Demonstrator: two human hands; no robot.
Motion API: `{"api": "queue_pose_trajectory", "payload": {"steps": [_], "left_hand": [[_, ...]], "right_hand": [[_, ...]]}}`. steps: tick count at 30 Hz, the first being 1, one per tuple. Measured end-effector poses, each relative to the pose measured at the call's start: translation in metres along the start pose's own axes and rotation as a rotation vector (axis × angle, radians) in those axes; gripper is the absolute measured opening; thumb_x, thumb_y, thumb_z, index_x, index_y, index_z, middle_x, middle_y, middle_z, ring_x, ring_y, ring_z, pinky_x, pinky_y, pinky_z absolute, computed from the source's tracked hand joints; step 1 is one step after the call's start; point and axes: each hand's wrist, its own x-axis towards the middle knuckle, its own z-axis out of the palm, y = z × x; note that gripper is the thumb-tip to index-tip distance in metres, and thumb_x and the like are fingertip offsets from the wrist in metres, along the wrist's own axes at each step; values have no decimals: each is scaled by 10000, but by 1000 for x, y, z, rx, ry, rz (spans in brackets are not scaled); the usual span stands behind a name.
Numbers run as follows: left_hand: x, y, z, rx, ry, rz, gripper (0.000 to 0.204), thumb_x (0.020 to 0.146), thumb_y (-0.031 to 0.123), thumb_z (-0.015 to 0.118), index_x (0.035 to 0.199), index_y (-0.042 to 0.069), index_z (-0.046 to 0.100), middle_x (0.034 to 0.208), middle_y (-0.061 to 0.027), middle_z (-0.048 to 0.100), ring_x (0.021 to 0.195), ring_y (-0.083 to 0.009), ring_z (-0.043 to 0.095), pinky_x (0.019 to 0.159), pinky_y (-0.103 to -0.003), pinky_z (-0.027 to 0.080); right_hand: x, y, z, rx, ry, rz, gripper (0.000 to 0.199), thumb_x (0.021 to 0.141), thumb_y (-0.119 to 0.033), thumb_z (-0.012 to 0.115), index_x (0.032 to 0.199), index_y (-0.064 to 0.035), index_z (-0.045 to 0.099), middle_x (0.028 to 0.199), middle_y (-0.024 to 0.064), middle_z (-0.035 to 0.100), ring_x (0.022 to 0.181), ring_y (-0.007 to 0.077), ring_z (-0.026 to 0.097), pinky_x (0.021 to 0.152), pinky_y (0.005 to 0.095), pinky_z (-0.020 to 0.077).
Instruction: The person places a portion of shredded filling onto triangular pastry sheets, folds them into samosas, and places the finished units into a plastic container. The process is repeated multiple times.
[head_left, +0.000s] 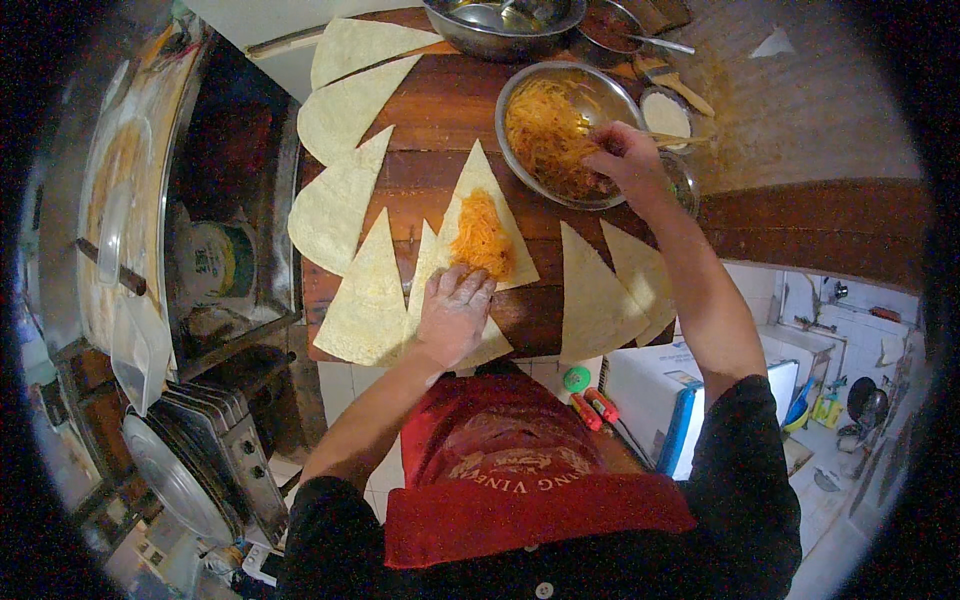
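A triangular wedge of pale flatbread dough (520, 262) lies on the wooden board, with a heap of orange shredded filling (482, 235) along its middle. My left hand (457, 310), dusted with flour, rests at the heap's near end, its fingers stretched out and touching the filling. Over the right side of a metal bowl (515, 172) hangs my right hand (628, 165), fingers drawn together and pointing down at the shredded filling (545, 125) inside. What its fingertips hold, if anything, is hidden.
More dough wedges (365, 295) line the board's left side, and others (598, 300) lie at the right. Beyond the bowl stand a larger metal bowl (450, 22), a pan (612, 22), a brush (680, 85) and a small dish of white contents (662, 115).
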Motion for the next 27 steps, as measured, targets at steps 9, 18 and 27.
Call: {"api": "queue_pose_trajectory", "payload": {"steps": [9, 18, 27], "left_hand": [[-8, -8, -2, -50, 57, -43, 529, 709, 144, 667, 1223, 56, 572, 1261, -141, 536, 1189, -369, 446, 958, -515, 373], [-23, -5, -10, -23, 81, -128, 461, 736, 124, 667, 1186, 50, 596, 1231, -129, 561, 1160, -335, 476, 912, -482, 398], [-6, -6, -1, 32, -25, -107, 523, 722, 186, 671, 1223, 71, 576, 1265, -149, 530, 1210, -367, 437, 960, -503, 373]], "right_hand": [[3, -7, 22, -762, 9, -215, 302, 767, -151, 670, 1039, -36, 604, 869, 171, 657, 867, 311, 649, 778, 397, 520], [19, 14, 39, -804, -51, -213, 301, 754, -197, 641, 1001, -29, 617, 910, 209, 656, 913, 382, 631, 800, 453, 502], [-27, -18, 38, -272, -30, -255, 220, 756, -65, 686, 955, -12, 609, 824, 69, 641, 734, 104, 617, 639, 258, 502]]}}
